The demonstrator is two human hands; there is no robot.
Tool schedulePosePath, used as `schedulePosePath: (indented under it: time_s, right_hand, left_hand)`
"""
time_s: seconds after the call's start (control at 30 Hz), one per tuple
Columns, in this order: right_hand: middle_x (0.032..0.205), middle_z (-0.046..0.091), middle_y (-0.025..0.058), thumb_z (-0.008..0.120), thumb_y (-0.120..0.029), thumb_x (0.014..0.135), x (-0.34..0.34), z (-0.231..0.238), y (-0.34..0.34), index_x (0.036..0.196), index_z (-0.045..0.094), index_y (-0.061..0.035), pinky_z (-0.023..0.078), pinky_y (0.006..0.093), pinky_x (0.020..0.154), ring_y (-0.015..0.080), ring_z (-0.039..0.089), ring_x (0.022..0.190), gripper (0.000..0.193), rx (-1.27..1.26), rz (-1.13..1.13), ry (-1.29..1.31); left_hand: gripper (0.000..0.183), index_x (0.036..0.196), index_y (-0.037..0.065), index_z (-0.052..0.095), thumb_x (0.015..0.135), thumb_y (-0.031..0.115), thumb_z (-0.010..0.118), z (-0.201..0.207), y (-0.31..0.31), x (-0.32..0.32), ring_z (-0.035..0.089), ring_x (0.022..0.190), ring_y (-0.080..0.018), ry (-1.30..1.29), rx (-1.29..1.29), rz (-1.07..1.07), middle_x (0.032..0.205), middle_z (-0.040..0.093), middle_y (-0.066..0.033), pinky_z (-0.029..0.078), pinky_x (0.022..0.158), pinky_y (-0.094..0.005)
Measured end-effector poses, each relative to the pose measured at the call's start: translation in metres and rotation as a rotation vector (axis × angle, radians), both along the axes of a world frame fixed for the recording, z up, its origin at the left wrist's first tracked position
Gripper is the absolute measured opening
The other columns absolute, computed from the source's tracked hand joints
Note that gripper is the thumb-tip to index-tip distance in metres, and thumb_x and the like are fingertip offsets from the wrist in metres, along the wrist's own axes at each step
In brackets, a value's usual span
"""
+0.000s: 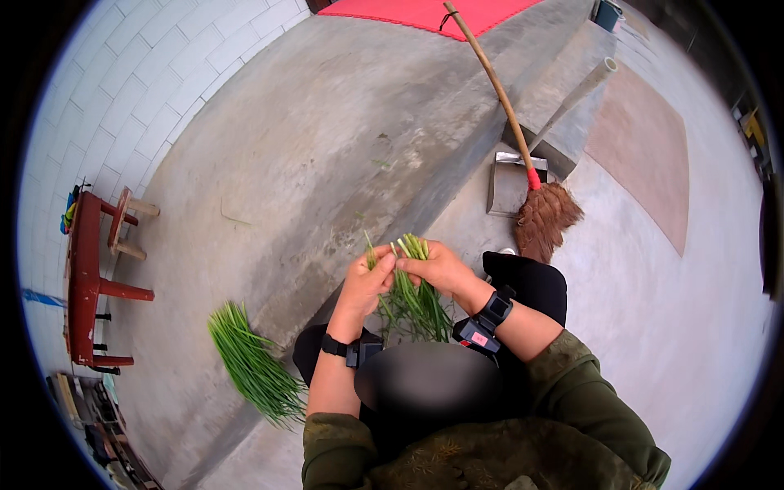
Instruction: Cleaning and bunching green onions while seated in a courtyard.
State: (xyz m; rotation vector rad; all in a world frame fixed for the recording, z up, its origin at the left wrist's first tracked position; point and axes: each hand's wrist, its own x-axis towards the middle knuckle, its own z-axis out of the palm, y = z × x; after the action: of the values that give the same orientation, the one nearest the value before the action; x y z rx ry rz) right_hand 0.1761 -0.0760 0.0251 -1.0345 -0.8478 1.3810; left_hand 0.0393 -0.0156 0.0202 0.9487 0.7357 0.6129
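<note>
A bunch of green chives [420, 306] hangs between my knees, its pale cut ends pointing up and away from me. My right hand [441, 268] is closed round the upper part of this bunch. Close beside it, my left hand [370, 282] pinches a few thin chive strands, its thumb almost touching the right fingertips. The exact grip of the left fingertips is partly hidden. A larger pile of chives [253, 363] lies on the concrete step to my left, apart from both hands.
A brown broom [549, 216] leans across a metal dustpan [508, 186] ahead on the right. The concrete step's edge [445, 184] runs diagonally ahead of me. Left stand a red bench [86, 278] and a small wooden stool [122, 224] by a white brick wall [155, 77]. A red mat [433, 12] lies far ahead.
</note>
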Motion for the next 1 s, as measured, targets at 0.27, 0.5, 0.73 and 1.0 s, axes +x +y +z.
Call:
schedulePosePath:
  time_s: [0.27,0.5,0.73,1.0]
  right_hand:
    - [0.062,0.049,0.0001,0.053,-0.007,0.074,-0.004,-0.01,0.007,0.077,0.051,-0.0035,0.032,0.0185,0.042,0.0054,0.042,0.046,0.005,-0.079,0.104,0.143]
    - [0.067,0.052,0.0011,0.053,-0.006,0.074,-0.012,-0.017,0.009,0.078,0.05,-0.0032,0.033,0.0178,0.042,0.0056,0.043,0.047,0.006,-0.079,0.087,0.132]
    - [0.064,0.051,0.0011,0.054,-0.004,0.072,-0.01,-0.014,0.007,0.075,0.049,-0.0039,0.033,0.0177,0.041,0.0059,0.042,0.046,0.006,-0.125,0.084,0.115]
    - [0.065,0.051,0.0034,0.054,-0.003,0.07,-0.002,-0.01,0.004,0.082,0.048,-0.0029,0.034,0.0184,0.042,0.0074,0.043,0.046,0.013,-0.111,0.011,0.178]
  left_hand:
    - [0.015,0.074,0.006,0.048,0.077,0.02,0.054,0.002,0.009,-0.004,0.032,0.045,-0.0034,0.022,0.035,-0.001,0.054,0.04,0.0033,0.021,0.041,-0.0161]
    - [0.015,0.074,0.006,0.049,0.076,0.019,0.055,-0.002,0.008,-0.006,0.034,0.047,-0.0036,0.056,0.091,-0.009,0.057,0.043,0.0027,0.024,0.041,-0.0163]
    - [0.014,0.076,0.004,0.05,0.076,0.017,0.055,-0.001,0.014,-0.011,0.036,0.048,-0.0042,0.116,0.079,-0.077,0.059,0.044,0.0015,0.024,0.041,-0.0161]
    - [0.014,0.069,0.005,0.046,0.078,0.014,0.053,0.004,0.04,-0.039,0.036,0.047,-0.007,-0.139,0.022,0.319,0.059,0.043,-0.0016,0.022,0.038,-0.0174]
